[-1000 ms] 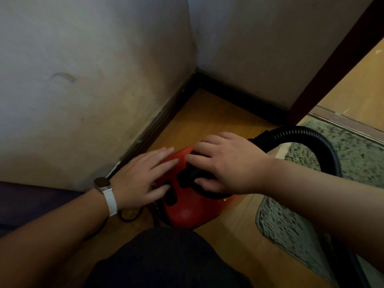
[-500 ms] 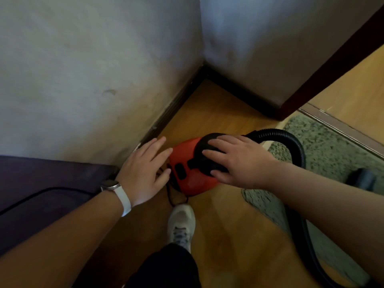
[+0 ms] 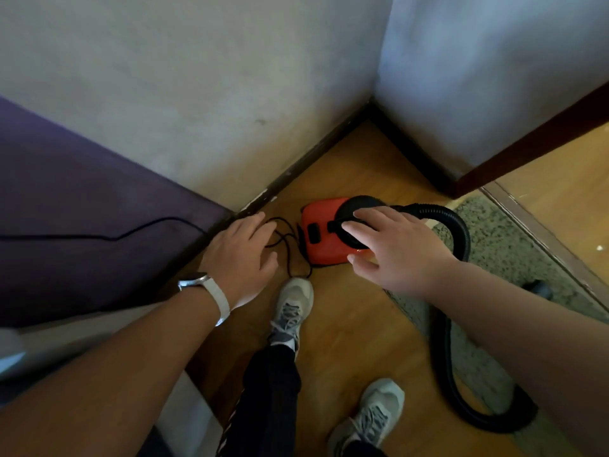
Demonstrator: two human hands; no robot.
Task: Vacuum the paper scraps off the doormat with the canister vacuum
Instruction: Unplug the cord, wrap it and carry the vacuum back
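Doormat (image 3: 514,245) at right, black hose (image 3: 441,341) looping across it. Red canister vacuum (image 3: 321,245) on wood floor (image 3: 346,324) near the wall corner. Hands: right hand (image 3: 398,249) over its black top, left hand (image 3: 244,255) just beside it above the cord (image 3: 286,245). Both have fingers spread and grip nothing.

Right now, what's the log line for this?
left hand open, near cord | right hand open, over red vacuum | hose on doormat
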